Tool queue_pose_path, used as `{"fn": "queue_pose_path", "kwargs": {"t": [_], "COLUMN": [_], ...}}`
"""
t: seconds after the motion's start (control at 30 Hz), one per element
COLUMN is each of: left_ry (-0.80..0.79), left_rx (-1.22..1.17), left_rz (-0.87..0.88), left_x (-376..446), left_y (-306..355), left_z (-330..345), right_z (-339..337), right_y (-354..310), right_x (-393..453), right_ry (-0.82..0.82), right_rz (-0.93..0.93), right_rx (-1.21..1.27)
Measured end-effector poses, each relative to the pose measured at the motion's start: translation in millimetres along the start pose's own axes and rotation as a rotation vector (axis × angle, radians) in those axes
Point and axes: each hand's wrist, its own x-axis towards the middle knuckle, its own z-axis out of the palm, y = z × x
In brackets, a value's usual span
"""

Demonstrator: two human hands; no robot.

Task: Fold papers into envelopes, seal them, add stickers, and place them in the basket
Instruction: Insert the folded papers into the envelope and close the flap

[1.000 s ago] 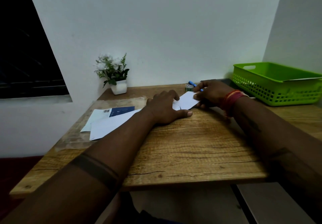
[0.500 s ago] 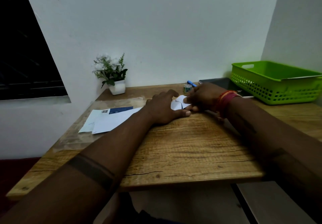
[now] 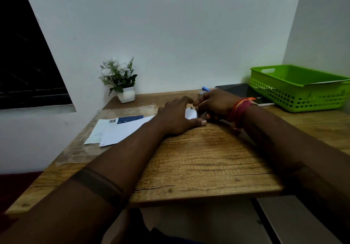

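a: what sits at the back of the wooden table (image 3: 198,160)?
b: a small white pot of white flowers (image 3: 121,80), against the white wall (image 3: 170,31).
a: and to the right?
b: a blue-capped item (image 3: 205,88) and a small roll (image 3: 201,92) beside it, then a dark flat book-like thing (image 3: 240,92) lying flat.
a: the left edge?
b: a dark window (image 3: 24,63).

No word, brand or number here can be read. Your pale sheet (image 3: 98,132) near the surface's left edge carries a barcode label (image 3: 112,121) beside a dark blue band (image 3: 129,119), and faint blue print near its lower corner, too small to make out. The dark flat item (image 3: 244,92) at the back edge shows an orange tag (image 3: 251,98), illegible.
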Motion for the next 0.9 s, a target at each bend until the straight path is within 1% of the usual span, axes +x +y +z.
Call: {"fn": "queue_pose_path", "kwargs": {"t": [0.03,0.13,0.2,0.27,0.33,0.37,0.43,0.47,0.53,0.6,0.7,0.73,0.9], "left_ry": [0.002,0.008,0.003,-0.003,-0.005,-0.003,0.006,0.014,0.034,0.053,0.061,0.058,0.083], "left_rx": [-0.003,-0.028,-0.047,-0.061,-0.064,-0.061,-0.049,-0.042,-0.038,-0.046,-0.055,-0.058,-0.025], "left_rz": [-0.001,0.011,0.02,0.017,0.01,0.004,-0.007,-0.011,-0.009,0.005,0.014,0.016,0.03], "left_x": [0,0,1,1,1,0,-1,0,0,1,1,0,1], "left_y": [0,1,-1,-2,-2,-2,1,2,4,5,5,5,5], "left_z": [0,1,1,0,0,1,1,2,1,1,1,1,1], "right_z": [0,3,7,10,10,7,1,-3,-8,-8,-6,-5,-8], "right_y": [-1,0,1,1,-1,-2,-1,0,4,5,1,0,4], "right_x": [0,0,2,3,1,-1,-2,-1,1,0,-1,-1,3], "right_ry": [-0.003,-0.035,-0.059,-0.087,-0.081,-0.049,0.083,0.144,0.175,0.134,0.096,0.106,0.133], "right_rz": [0.02,0.124,0.171,0.179,0.15,0.116,0.026,-0.007,-0.028,-0.035,-0.076,-0.091,-0.096], "right_rx": [0.07,0.39,0.469,0.485,0.416,0.313,0.026,-0.065,-0.083,-0.069,-0.219,-0.255,-0.274]}}
